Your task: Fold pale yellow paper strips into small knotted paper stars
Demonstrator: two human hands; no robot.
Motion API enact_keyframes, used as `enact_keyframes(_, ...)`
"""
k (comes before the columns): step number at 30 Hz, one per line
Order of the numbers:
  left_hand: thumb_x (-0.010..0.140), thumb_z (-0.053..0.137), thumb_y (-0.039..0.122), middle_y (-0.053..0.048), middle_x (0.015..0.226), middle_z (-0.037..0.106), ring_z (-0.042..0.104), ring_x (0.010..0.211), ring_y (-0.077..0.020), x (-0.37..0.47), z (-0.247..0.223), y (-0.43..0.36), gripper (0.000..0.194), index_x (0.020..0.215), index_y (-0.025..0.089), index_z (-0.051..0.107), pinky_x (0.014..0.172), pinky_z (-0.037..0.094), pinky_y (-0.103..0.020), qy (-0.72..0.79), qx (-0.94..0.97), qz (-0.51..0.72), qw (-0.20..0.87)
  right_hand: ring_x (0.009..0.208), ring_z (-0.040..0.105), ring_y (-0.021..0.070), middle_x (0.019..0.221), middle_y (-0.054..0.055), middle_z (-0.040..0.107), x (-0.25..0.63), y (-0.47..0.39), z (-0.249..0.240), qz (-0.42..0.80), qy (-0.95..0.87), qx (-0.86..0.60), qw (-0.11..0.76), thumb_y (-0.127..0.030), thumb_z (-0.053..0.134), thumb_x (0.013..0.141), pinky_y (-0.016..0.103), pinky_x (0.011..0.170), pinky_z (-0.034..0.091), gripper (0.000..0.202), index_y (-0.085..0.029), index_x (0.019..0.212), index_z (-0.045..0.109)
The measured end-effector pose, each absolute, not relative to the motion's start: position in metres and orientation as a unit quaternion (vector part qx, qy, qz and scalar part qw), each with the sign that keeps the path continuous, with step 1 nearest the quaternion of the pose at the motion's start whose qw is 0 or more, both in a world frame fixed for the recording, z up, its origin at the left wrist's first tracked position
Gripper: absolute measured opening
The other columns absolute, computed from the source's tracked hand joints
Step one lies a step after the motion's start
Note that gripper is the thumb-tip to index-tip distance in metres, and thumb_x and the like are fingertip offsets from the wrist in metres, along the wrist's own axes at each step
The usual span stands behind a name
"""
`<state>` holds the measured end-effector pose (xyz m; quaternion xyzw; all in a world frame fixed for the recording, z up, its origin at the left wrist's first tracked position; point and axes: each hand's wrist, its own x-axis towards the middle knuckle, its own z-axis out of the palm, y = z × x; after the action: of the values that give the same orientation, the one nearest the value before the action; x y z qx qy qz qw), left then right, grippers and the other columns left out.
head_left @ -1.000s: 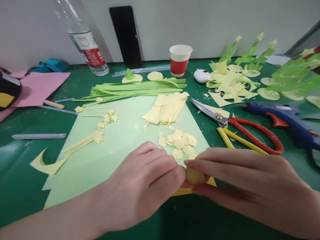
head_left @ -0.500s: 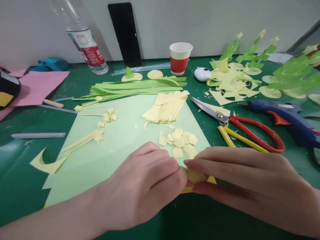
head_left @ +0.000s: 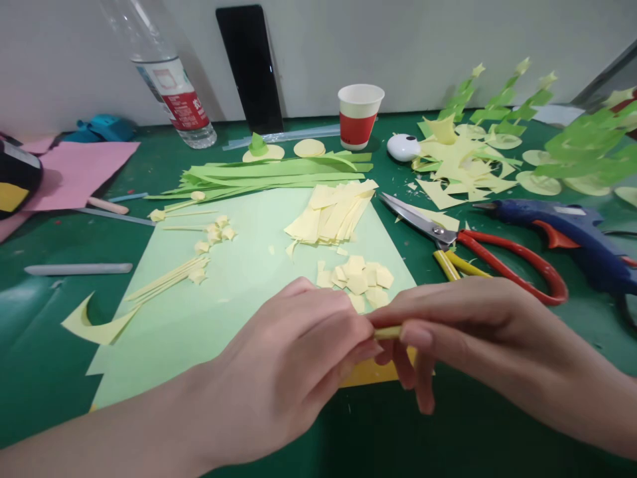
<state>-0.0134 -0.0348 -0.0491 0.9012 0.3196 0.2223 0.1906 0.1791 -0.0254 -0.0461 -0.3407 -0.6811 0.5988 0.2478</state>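
Close together at the front of the light green sheet (head_left: 209, 332), my left hand (head_left: 298, 365) and my right hand (head_left: 478, 345) both pinch one small yellow paper piece (head_left: 387, 332), seen edge-on between the fingertips. Just beyond the fingers lies a pile of small yellow pentagons (head_left: 356, 275). Behind it is a stack of pale yellow strips (head_left: 328, 216). Small folded yellow stars (head_left: 216, 232) and thin rolled stems (head_left: 164, 282) rest on the left part of the sheet. An orange-yellow sheet (head_left: 373, 374) shows under the hands.
Red-handled scissors (head_left: 517, 259) and a blue glue gun (head_left: 557, 222) lie at the right. Behind are green strips (head_left: 273, 174), a paper cup (head_left: 359, 116), a phone (head_left: 250, 70) and a bottle (head_left: 174, 99). Green paper plants (head_left: 587, 146) stand back right.
The yellow piece has turned from showing its flat face to edge-on. My right hand has rotated and shifted slightly left, with its lower fingers now curled beneath.
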Motion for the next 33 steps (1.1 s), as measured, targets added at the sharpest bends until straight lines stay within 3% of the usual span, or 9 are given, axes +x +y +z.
enact_keyframes(5,0.094,0.035,0.017,0.003,0.066,0.055,0.047,0.056,-0.0099,-0.015,-0.055,-0.038,0.02,0.077,0.016,0.047,0.055,0.036,-0.024,0.338,0.895,0.224,0.183,0.051,0.058,0.0065,0.063,0.0,0.058,0.176,-0.019,-0.05,0.778,-0.489,-0.333,0.21,-0.04,0.051,0.086,0.013,0.046,0.053,0.035,-0.015,0.075,0.071)
enact_keyframes(8,0.093,0.042,0.021,0.005,0.072,0.057,0.05,0.06,-0.0102,-0.016,-0.057,-0.037,0.006,0.088,0.018,0.045,0.056,0.035,-0.025,0.354,0.887,0.247,0.163,0.051,0.059,0.0081,0.063,0.002,0.06,0.177,-0.017,-0.052,0.781,-0.481,-0.351,0.188,-0.046,0.051,0.085,0.015,0.045,0.053,0.038,-0.014,0.079,0.071)
enact_keyframes(11,0.091,0.047,0.022,0.005,0.076,0.058,0.052,0.066,-0.01,-0.016,-0.059,-0.036,0.003,0.092,0.019,0.047,0.059,0.037,-0.024,0.366,0.873,0.271,0.177,0.056,0.061,0.0118,0.067,0.005,0.062,0.181,-0.019,-0.054,0.741,-0.527,-0.377,0.177,-0.053,0.046,0.085,0.02,0.045,0.054,0.047,-0.013,0.086,0.07)
enact_keyframes(15,0.088,0.052,0.018,0.003,0.082,0.056,0.053,0.074,-0.0096,-0.013,-0.06,-0.035,0.006,0.088,0.022,0.056,0.062,0.042,-0.019,0.388,0.824,0.317,0.265,0.059,0.063,0.0131,0.072,0.006,0.064,0.184,-0.023,-0.055,0.69,-0.574,-0.394,0.199,-0.056,0.045,0.084,0.021,0.047,0.055,0.048,-0.014,0.09,0.068)
enact_keyframes(19,0.085,0.056,0.017,0.005,0.078,0.057,0.052,0.068,-0.0073,-0.012,-0.059,-0.033,0.009,0.082,0.024,0.061,0.059,0.044,-0.014,0.406,0.744,0.342,0.406,0.057,0.063,0.0123,0.072,0.004,0.064,0.182,-0.026,-0.055,0.649,-0.603,-0.406,0.223,-0.052,0.048,0.084,0.02,0.045,0.054,0.041,-0.015,0.089,0.065)
enact_keyframes(23,0.082,0.059,0.021,0.009,0.074,0.061,0.057,0.067,-0.0052,-0.013,-0.057,-0.03,0.011,0.073,0.025,0.063,0.062,0.045,-0.012,0.436,0.667,0.316,0.515,0.049,0.062,0.0095,0.064,-0.001,0.062,0.176,-0.026,-0.052,0.63,-0.621,-0.392,0.252,-0.036,0.048,0.089,0.017,0.042,0.054,0.023,-0.017,0.083,0.059)
enact_keyframes(26,0.082,0.061,0.024,0.011,0.075,0.064,0.058,0.069,-0.005,-0.014,-0.058,-0.029,0.011,0.072,0.028,0.065,0.064,0.045,-0.012,0.45,0.611,0.302,0.576,0.049,0.063,0.0075,0.065,-0.003,0.064,0.173,-0.027,-0.05,0.516,-0.703,-0.369,0.322,-0.018,0.055,0.083,0.012,0.046,0.054,0.004,-0.018,0.087,0.057)
enact_keyframes(28,0.081,0.062,0.027,0.011,0.075,0.065,0.059,0.07,-0.0057,-0.013,-0.058,-0.029,0.011,0.07,0.028,0.066,0.063,0.045,-0.012,0.458,0.583,0.301,0.6,0.048,0.063,0.0066,0.069,-0.001,0.07,0.172,-0.029,-0.047,0.364,-0.777,-0.348,0.378,-0.01,0.061,0.077,0.008,0.049,0.053,0.013,-0.017,0.087,0.06)
enact_keyframes(33,0.078,0.063,0.033,0.008,0.07,0.064,0.057,0.067,-0.0083,-0.009,-0.054,-0.033,0.013,0.068,0.026,0.067,0.062,0.045,-0.016,0.467,0.534,0.291,0.642,0.047,0.067,0.01,0.062,-0.001,0.072,0.17,-0.028,-0.035,0.11,-0.837,-0.317,0.432,-0.019,0.056,0.085,0.007,0.049,0.054,0.01,-0.02,0.081,0.065)
